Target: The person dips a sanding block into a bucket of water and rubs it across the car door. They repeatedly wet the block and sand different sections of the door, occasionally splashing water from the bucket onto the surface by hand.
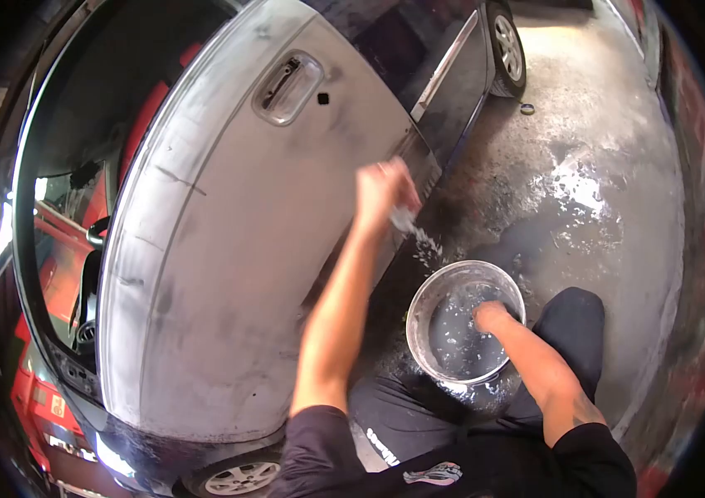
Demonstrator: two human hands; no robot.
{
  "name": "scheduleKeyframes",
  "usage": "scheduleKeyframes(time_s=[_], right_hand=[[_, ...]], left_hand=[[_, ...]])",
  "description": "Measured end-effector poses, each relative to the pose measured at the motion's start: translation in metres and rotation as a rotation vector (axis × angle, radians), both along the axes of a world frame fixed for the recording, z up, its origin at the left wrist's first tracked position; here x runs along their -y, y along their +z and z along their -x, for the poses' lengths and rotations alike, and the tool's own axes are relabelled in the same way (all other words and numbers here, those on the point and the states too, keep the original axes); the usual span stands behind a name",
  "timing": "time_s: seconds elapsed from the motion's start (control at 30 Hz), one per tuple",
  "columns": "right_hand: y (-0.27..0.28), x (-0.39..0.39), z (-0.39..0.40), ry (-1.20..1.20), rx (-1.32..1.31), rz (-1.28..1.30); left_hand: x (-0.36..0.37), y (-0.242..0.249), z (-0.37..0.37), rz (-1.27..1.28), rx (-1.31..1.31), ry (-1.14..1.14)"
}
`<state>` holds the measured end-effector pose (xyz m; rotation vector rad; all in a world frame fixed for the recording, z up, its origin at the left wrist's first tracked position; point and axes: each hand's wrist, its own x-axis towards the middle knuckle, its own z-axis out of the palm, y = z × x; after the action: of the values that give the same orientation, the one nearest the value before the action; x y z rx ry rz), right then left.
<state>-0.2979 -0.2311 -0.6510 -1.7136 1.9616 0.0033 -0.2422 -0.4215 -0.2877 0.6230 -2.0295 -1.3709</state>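
Observation:
My left hand (384, 191) is raised beside the lower part of a dull grey, sanded-looking car door (228, 224). Its fingers look curled closed, but motion blur hides what they hold, if anything. A spray of water (420, 236) falls from below that hand toward a round bucket (415, 336) of grey, bubbly water (460, 328). My right hand (492, 315) reaches over the bucket's right side, with its fingers down in the water and hidden. The bucket stands on the floor between my legs.
The door has a handle recess (288, 87) and a small black hole. A dark rear body panel and a wheel (507, 50) lie beyond it. The concrete floor (568, 207) is wet, with a small ring-shaped object (527, 109) on it. A red vehicle (45, 415) is at left.

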Motion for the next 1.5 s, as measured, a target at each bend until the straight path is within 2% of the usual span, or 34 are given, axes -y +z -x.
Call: scheduleKeyframes(time_s=[0.07, 0.1, 0.17, 0.23, 0.27, 0.3, 0.37, 0.43, 0.5, 0.57, 0.6, 0.7, 0.77, 0.83, 0.9, 0.97, 1.0, 1.07, 1.1, 1.13, 1.2, 1.23, 1.27, 1.33, 1.37, 1.4, 1.43, 1.47, 1.5], right_hand=[[0.0, 0.002, 0.0, 0.005, 0.019, -0.021], [-0.002, 0.003, 0.0, 0.002, 0.036, 0.003], [-0.014, 0.007, 0.0, -0.015, 0.061, 0.026], [-0.042, 0.014, -0.004, -0.175, 0.15, 0.085], [-0.045, 0.013, -0.004, -0.191, 0.163, 0.075], [-0.043, 0.014, -0.004, -0.187, 0.17, 0.088], [-0.027, 0.011, -0.004, -0.19, 0.19, 0.089], [-0.009, 0.008, -0.001, -0.062, 0.078, 0.095], [-0.02, 0.012, -0.003, -0.065, 0.114, 0.053], [-0.02, 0.014, -0.003, -0.112, 0.108, 0.056], [-0.002, 0.008, -0.002, -0.113, 0.067, 0.048], [0.0, 0.008, -0.002, -0.163, 0.038, 0.02], [0.019, 0.002, 0.001, -0.142, 0.07, 0.01], [0.016, 0.003, 0.0, -0.138, 0.08, 0.01], [0.018, 0.003, -0.001, -0.117, 0.055, -0.022], [0.022, -0.001, 0.001, -0.057, 0.062, 0.002], [0.025, -0.001, 0.001, -0.043, 0.039, -0.025], [0.02, -0.001, 0.002, -0.035, 0.01, -0.022], [0.014, 0.0, 0.0, -0.04, -0.002, -0.023], [0.007, 0.001, 0.0, -0.053, -0.008, -0.022], [0.01, 0.002, 0.004, 0.018, -0.072, -0.082], [0.012, 0.003, 0.005, 0.049, -0.116, -0.139], [0.012, 0.002, 0.005, 0.03, -0.126, -0.134], [0.014, -0.002, 0.0, 0.051, -0.113, -0.13], [0.016, 0.001, 0.002, 0.035, -0.094, -0.119], [0.016, 0.002, 0.004, 0.051, -0.105, -0.115], [0.011, 0.003, 0.005, 0.072, -0.112, -0.123], [0.007, 0.004, 0.004, 0.092, -0.114, -0.135], [0.005, 0.002, 0.003, 0.105, -0.117, -0.145]], left_hand=[[0.033, 0.077, 0.029, 0.621, 0.024, 0.191], [0.043, 0.111, 0.041, 0.962, 0.186, 0.27], [0.066, 0.151, 0.06, 1.674, 0.349, 0.225], [0.1, 0.156, 0.074, 1.958, 0.718, 0.313], [0.106, 0.155, 0.079, 1.938, 0.885, 0.35], [0.115, 0.148, 0.081, 2.037, 0.899, 0.377], [0.112, 0.122, 0.089, 2.053, 0.864, 0.474], [0.12, 0.098, 0.102, 2.092, 0.84, 0.447], [0.129, 0.068, 0.099, 2.129, 0.846, 0.419], [0.131, 0.025, 0.097, 2.141, 1.015, 0.089], [0.133, -0.002, 0.09, 2.138, 1.031, 0.034], [0.129, -0.08, 0.054, 2.155, 1.02, -0.095], [0.113, -0.12, 0.015, 2.016, 1.1, -0.392], [0.085, -0.154, -0.023, 1.543, 0.859, -0.477], [0.035, -0.183, -0.044, 1.233, 0.628, -0.337], [-0.027, -0.21, -0.067, 1.063, 0.683, -0.214], [-0.059, -0.227, -0.079, 0.879, 0.538, -0.148], [-0.096, -0.276, -0.094, 0.661, 0.768, -0.133], [-0.107, -0.29, -0.094, 0.5, 1.034, -0.138], [-0.109, -0.311, -0.098, 0.385, 1.167, -0.143], [-0.098, -0.409, -0.11, 0.327, 1.101, -0.064], [-0.093, -0.435, -0.114, 0.294, 1.047, -0.023], [-0.09, -0.424, -0.108, 0.283, 1.037, 0.002], [-0.095, -0.378, -0.095, -0.454, 1.096, -0.238], [-0.101, -0.359, -0.096, -0.55, 0.831, -0.162], [-0.085, -0.369, -0.093, -0.744, 0.683, -0.101], [-0.071, -0.316, -0.093, -0.921, 0.631, -0.162], [-0.057, -0.257, -0.093, -0.813, 0.631, -0.139], [-0.05, -0.186, -0.092, -0.597, 0.626, -0.058]])
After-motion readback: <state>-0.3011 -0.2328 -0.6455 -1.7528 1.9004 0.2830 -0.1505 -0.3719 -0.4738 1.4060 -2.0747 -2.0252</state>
